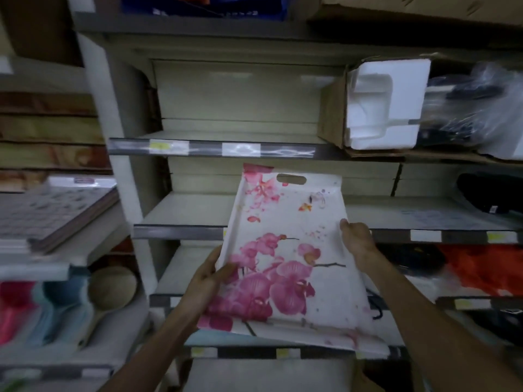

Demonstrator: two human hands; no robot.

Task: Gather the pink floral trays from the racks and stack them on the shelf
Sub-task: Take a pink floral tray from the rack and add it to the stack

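Note:
A white tray with pink orchid flowers (288,250) is held up in front of the shelving, tilted with its cut-out handle at the top. A second tray edge seems to show beneath its lower rim, but blur makes that uncertain. My left hand (209,275) grips the tray's left edge, thumb on the printed face. My right hand (358,241) holds the right edge higher up. Behind the tray runs a grey shelf (181,219) with a bare surface.
A higher shelf (226,137) carries a cardboard box with white foam (382,106) at the right. Flat patterned boards (53,210) lie on the left rack, with coloured cups and a wooden bowl (113,287) below. Dark and orange bagged goods (481,267) sit at the right.

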